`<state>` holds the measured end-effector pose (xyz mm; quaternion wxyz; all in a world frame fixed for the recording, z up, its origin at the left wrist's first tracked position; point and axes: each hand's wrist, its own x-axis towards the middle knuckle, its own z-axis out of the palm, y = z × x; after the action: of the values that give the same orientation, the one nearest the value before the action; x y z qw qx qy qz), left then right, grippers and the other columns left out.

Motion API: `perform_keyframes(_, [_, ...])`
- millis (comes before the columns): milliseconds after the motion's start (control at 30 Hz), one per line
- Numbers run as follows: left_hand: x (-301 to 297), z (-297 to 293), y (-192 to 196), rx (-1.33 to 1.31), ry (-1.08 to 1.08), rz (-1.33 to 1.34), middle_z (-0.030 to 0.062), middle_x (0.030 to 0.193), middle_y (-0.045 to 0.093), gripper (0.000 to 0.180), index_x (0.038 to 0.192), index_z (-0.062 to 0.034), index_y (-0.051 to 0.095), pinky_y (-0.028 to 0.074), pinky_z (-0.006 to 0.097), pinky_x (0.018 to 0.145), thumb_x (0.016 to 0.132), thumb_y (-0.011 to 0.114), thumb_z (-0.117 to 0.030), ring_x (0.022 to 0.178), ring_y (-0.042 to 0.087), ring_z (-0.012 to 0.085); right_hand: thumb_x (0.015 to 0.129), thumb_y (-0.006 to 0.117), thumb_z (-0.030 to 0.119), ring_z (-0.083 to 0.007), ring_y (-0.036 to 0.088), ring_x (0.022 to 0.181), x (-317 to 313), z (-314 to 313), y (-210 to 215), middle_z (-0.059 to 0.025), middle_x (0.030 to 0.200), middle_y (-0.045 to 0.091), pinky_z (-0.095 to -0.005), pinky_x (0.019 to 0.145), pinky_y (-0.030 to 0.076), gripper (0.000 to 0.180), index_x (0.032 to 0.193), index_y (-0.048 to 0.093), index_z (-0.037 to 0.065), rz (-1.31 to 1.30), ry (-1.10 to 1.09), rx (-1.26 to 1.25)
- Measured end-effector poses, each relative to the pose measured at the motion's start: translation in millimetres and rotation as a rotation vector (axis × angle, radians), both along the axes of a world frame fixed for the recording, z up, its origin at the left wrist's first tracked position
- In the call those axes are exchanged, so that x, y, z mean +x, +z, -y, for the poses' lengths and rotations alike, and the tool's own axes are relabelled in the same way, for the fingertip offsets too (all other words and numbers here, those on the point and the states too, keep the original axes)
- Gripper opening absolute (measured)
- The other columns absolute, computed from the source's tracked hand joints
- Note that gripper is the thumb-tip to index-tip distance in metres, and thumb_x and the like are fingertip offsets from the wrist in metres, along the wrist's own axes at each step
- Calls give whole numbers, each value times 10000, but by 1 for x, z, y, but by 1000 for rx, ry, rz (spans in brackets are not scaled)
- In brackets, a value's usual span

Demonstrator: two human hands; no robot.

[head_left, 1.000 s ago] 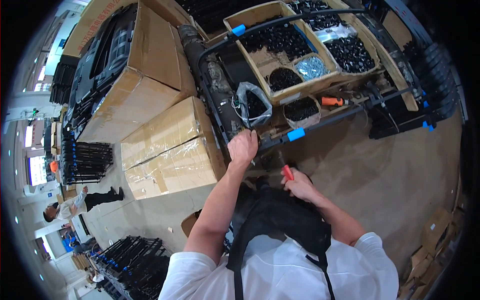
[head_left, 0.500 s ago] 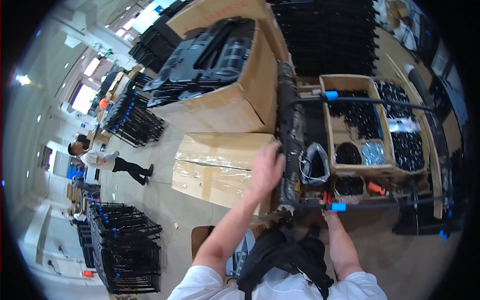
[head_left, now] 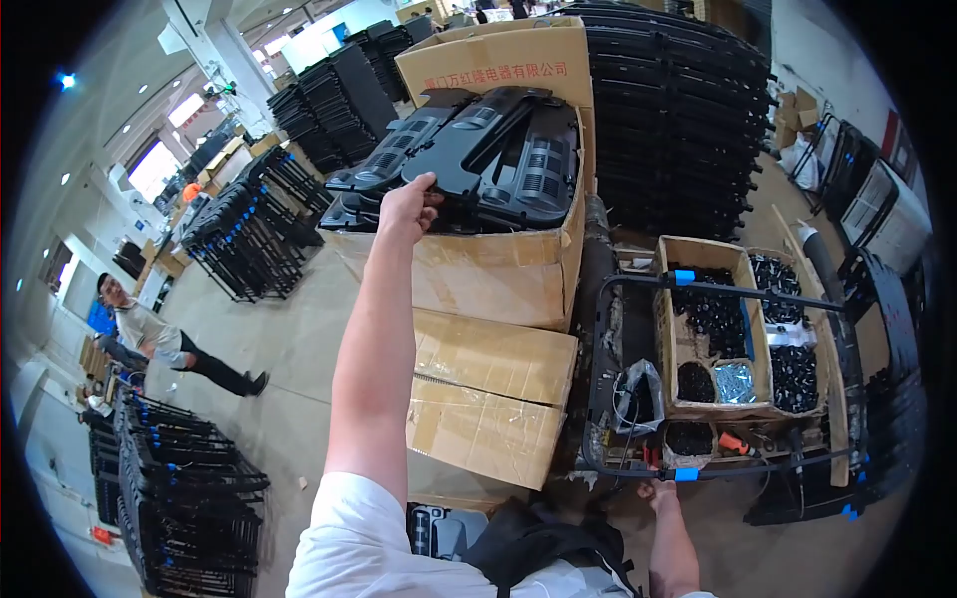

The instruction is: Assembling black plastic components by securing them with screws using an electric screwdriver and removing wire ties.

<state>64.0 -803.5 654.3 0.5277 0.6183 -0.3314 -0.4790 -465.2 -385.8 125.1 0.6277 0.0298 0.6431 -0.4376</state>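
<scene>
Busy workshop floor [head_left: 309, 419], one panel in grip but not out of its carton

The black plastic panel [head_left: 449, 162] lies atop others in the open carton [head_left: 459, 269]. The left hand's [head_left: 407, 211] fingers pinch its near edge. Getting hold seems done; lifting it clear is left, and the blue-sleeved frame [head_left: 728, 472] across the counter [head_left: 630, 334] bears no panel. The panel's rounded end points toward the person, its long axis slanting away to the right. Whether the right hand's [head_left: 658, 489] fingers grip the red-handled tool [head_left: 651, 457], I cannot tell
</scene>
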Motion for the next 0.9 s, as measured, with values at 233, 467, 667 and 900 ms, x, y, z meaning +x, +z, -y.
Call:
perform_keyframes(233, [-17, -40, -15, -546, 49, -426, 5, 868, 664, 68, 1059, -60, 637, 561, 287, 638, 1003, 657, -92, 720, 632, 104, 949, 685, 196, -162, 700, 658, 45, -36, 194, -82, 841, 747, -302, 513, 509, 152, 942, 735, 53, -472, 824, 106])
perform_keyframes(467, [-171, -217, -103, -321, -313, -478, 76, 1054, 714, 289, 1217, -10, 620, 569, 337, 792, 964, 714, -116, 865, 682, 170, 1091, 524, 292, -196, 663, 1125, 120, 114, 406, -133, 1180, 726, -327, 975, 497, 419, 1307, 650, -45, -1107, 476, -802])
perform_keyframes(667, [-241, -343, -219, -62, -457, -489, 77, 990, 727, 321, 1172, 16, 631, 562, 337, 807, 953, 746, -188, 854, 687, 169, 1015, 659, 265, -208, 671, 1032, 148, 165, 363, -135, 1144, 727, -367, 946, 529, 404, 1277, 625, -42, -811, 326, -822])
perform_keyframes(900, [-207, -377, -274, -98, -533, 352, 337, 1451, 495, 633, 1441, 111, 428, 409, 457, 1150, 972, 679, -233, 1351, 510, 448, 942, 732, 297, -308, 723, 1070, 119, 138, 230, -208, 1125, 752, -407, 963, 539, 487, 1296, 645, -26, -848, 528, -538])
